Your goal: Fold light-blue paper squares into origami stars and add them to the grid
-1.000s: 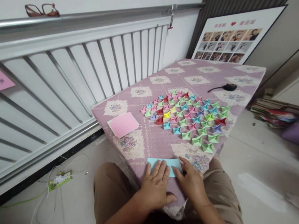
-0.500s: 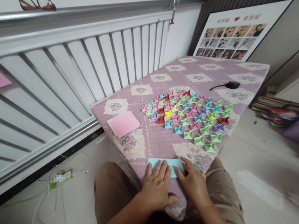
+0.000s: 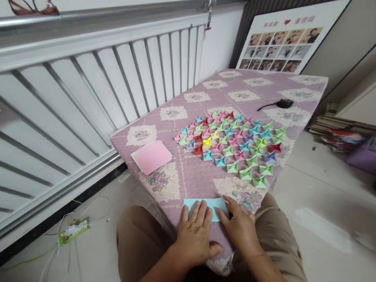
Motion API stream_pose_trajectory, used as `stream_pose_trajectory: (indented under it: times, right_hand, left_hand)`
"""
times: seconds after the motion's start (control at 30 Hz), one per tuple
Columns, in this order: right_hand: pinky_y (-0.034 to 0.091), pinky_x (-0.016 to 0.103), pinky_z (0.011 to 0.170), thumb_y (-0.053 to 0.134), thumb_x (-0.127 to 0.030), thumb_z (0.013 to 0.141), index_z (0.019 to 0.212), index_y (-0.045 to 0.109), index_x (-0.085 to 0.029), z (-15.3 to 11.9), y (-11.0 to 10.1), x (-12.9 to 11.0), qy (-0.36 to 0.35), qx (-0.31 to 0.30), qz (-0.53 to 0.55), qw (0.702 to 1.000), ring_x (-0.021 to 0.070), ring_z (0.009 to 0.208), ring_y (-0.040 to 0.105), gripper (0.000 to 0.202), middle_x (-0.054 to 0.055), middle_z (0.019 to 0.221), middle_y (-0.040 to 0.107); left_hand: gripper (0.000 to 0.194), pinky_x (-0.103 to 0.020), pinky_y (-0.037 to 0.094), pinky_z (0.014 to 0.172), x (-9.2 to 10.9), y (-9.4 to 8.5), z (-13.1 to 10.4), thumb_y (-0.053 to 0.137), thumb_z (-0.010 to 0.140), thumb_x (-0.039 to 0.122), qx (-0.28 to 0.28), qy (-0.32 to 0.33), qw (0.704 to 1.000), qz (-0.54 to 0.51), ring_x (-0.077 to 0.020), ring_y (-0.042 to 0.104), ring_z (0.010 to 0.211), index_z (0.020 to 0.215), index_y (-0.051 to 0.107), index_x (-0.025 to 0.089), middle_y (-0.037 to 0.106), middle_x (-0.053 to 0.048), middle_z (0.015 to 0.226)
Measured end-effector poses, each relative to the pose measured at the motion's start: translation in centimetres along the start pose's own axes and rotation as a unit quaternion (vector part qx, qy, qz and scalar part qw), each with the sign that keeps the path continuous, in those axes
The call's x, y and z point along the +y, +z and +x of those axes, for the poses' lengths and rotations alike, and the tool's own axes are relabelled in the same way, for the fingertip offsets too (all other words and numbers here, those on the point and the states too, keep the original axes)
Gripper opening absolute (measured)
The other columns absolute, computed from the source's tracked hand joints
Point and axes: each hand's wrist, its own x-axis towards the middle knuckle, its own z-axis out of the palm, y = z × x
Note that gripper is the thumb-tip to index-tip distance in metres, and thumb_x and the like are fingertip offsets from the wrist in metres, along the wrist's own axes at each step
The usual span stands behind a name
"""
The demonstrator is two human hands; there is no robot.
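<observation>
A light blue rectangle of paper (image 3: pixel 190 203) lies near the table's front corner, wider than it is deep. My left hand (image 3: pixel 197 236) is laid flat over its left and middle part, fingers stretched out and thumb apart. At the right end of the paper is my right hand (image 3: pixel 240 228), its thumb on the sheet, its index finger at the upper corner and its other fingers curled. Beyond the hands stand several rows of small folded paper pieces (image 3: pixel 232 167) in green, pink, blue, red, yellow and purple. To the left lies a small stack of paper sheets (image 3: pixel 153 157), pink on top.
A floral cloth covers the table (image 3: pixel 192 177). A black object with a cord (image 3: pixel 284 103) lies at the far right. Behind the table are a white radiator (image 3: pixel 138 74) and a photo board (image 3: pixel 279 43). A power strip (image 3: pixel 74 230) with cables lies on the floor at left.
The whole view has shifted slightly, so things appear a little further left. Both hands keep nearly the same place on the blue paper.
</observation>
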Motion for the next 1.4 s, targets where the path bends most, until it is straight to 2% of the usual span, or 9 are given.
stream_pose_trajectory:
  times: [0.2, 0.33, 0.73, 0.97, 1.23, 1.4]
  right_hand:
    - [0.039, 0.038, 0.080, 0.049, -0.037, 0.085, 0.123, 0.052, -0.018, -0.2, -0.1, -0.2, -0.014, 0.009, -0.014, 1.000, 0.0241, 0.092, 0.061, 0.042, 0.008, 0.096, 0.069]
    - [0.040, 0.038, 0.080, 0.048, -0.039, 0.086, 0.126, 0.049, -0.015, -0.4, 0.0, 0.1, -0.021, 0.030, -0.012, 0.999, 0.0244, 0.090, 0.061, 0.046, 0.010, 0.094, 0.068]
    - [0.036, 0.036, 0.078, 0.053, -0.036, 0.086, 0.124, 0.049, -0.016, -0.6, -0.1, 0.1, -0.039, 0.050, -0.028, 0.998, 0.0248, 0.090, 0.058, 0.043, 0.008, 0.091, 0.069]
    - [0.034, 0.034, 0.076, 0.056, -0.034, 0.085, 0.123, 0.051, -0.018, -0.6, -0.2, 0.3, -0.045, 0.059, -0.024, 0.997, 0.0232, 0.086, 0.057, 0.042, 0.006, 0.089, 0.068]
    - [0.040, 0.036, 0.079, 0.054, -0.030, 0.086, 0.118, 0.055, -0.016, -0.4, 0.0, 1.0, -0.062, 0.073, 0.017, 0.995, 0.0231, 0.086, 0.056, 0.036, 0.008, 0.092, 0.066]
    - [0.043, 0.039, 0.087, 0.046, -0.021, 0.089, 0.109, 0.059, -0.017, -0.5, -0.8, 1.9, -0.112, 0.121, 0.093, 0.982, 0.0221, 0.096, 0.056, 0.025, 0.009, 0.100, 0.064]
  left_hand:
    - [0.090, -0.057, 0.000, 0.112, -0.3, 1.9, 0.7, 0.043, 0.081, 0.063, 0.001, -0.017, 1.000, 0.016, -0.0300, -0.004, 0.142, 0.149, 0.005, 0.017, -0.009, -0.010, 0.155]
    - [0.093, -0.057, 0.000, 0.113, -0.4, 2.5, 0.8, 0.042, 0.080, 0.065, 0.010, -0.014, 1.000, 0.017, -0.0297, -0.004, 0.142, 0.149, 0.005, 0.016, -0.009, -0.010, 0.155]
    - [0.094, -0.058, 0.003, 0.112, -0.2, 2.3, 0.7, 0.045, 0.079, 0.065, -0.001, -0.021, 0.999, 0.038, -0.0324, -0.001, 0.142, 0.149, 0.006, 0.015, -0.005, -0.012, 0.155]
    - [0.082, -0.061, 0.005, 0.110, 0.0, 2.2, 0.7, 0.049, 0.079, 0.063, 0.015, -0.016, 0.999, 0.033, -0.0342, 0.004, 0.142, 0.147, 0.011, 0.035, -0.004, -0.008, 0.156]
    - [0.082, -0.062, 0.004, 0.109, 0.0, 2.0, 0.8, 0.050, 0.078, 0.064, 0.007, -0.018, 0.999, 0.029, -0.0342, 0.004, 0.142, 0.147, 0.015, 0.035, -0.002, -0.008, 0.156]
    - [0.080, -0.062, 0.004, 0.109, 0.2, 1.7, 0.7, 0.050, 0.079, 0.063, 0.003, -0.022, 0.999, 0.029, -0.0351, 0.004, 0.142, 0.146, 0.018, 0.034, 0.000, -0.008, 0.156]
